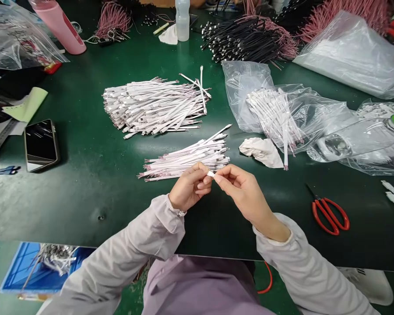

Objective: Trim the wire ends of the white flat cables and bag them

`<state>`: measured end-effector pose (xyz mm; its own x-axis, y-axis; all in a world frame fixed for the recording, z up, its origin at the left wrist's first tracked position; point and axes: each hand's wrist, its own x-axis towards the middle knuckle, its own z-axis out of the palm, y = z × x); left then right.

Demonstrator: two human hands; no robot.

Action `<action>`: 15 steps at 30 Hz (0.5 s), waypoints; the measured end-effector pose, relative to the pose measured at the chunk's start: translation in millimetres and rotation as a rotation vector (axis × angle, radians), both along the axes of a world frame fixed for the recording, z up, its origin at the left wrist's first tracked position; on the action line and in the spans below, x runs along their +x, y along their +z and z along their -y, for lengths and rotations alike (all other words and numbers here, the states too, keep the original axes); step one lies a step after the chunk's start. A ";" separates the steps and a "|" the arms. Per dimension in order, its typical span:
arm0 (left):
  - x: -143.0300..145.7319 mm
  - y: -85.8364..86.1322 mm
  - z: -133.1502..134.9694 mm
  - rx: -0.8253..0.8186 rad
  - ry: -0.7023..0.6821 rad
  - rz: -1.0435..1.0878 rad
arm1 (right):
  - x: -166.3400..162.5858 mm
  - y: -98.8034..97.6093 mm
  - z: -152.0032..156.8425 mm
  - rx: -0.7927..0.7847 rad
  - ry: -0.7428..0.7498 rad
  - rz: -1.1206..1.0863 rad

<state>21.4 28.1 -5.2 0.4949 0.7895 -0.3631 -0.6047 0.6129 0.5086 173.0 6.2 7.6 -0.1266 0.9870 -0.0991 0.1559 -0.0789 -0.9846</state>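
Observation:
Just in front of the nearer cable pile, both hands meet at a small white cable connector (210,173). My left hand (192,186) pinches it between thumb and forefinger, with the other fingers curled in. From the opposite side, my right hand (244,190) grips its end with thumb and fingertips. Any cable behind the connector is hidden by the fingers. Right behind the hands lies a pile of short white flat cables (190,156) with pinkish bare wires at their left ends. A larger heap of similar white cables (151,107) rests farther back.
Red-handled scissors (330,214) lie at right. Crumpled tissue (261,151), a plastic bag (246,83) with white cables and a green-capped bottle (357,138) are beyond. A phone (41,144) sits at left; black cables (246,39) lie at the back. Below left is a blue bin (15,273).

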 end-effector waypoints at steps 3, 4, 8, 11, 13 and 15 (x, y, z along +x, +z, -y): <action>0.9 0.7 1.2 0.070 0.009 -0.073 | 0.0 -0.6 0.4 0.005 0.001 -0.003; 1.2 1.0 1.5 0.077 0.005 -0.089 | 0.1 -0.5 0.5 0.005 0.003 -0.002; 2.2 1.5 2.0 0.087 -0.013 -0.104 | 0.9 1.3 1.1 0.002 0.007 -0.003; 2.4 1.2 1.7 0.084 -0.010 -0.095 | 1.0 2.7 1.7 0.006 0.014 -0.002; 2.5 0.8 1.5 0.084 -0.007 -0.092 | 1.0 2.9 2.1 0.009 0.018 -0.007; 2.6 0.4 1.6 0.093 -0.008 -0.091 | 1.0 2.5 2.5 0.011 0.015 -0.003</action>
<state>24.0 26.5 -4.8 0.4692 0.8182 -0.3322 -0.5488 0.5649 0.6162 174.0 3.7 10.1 -0.1420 0.9859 -0.0882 0.1539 -0.0661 -0.9859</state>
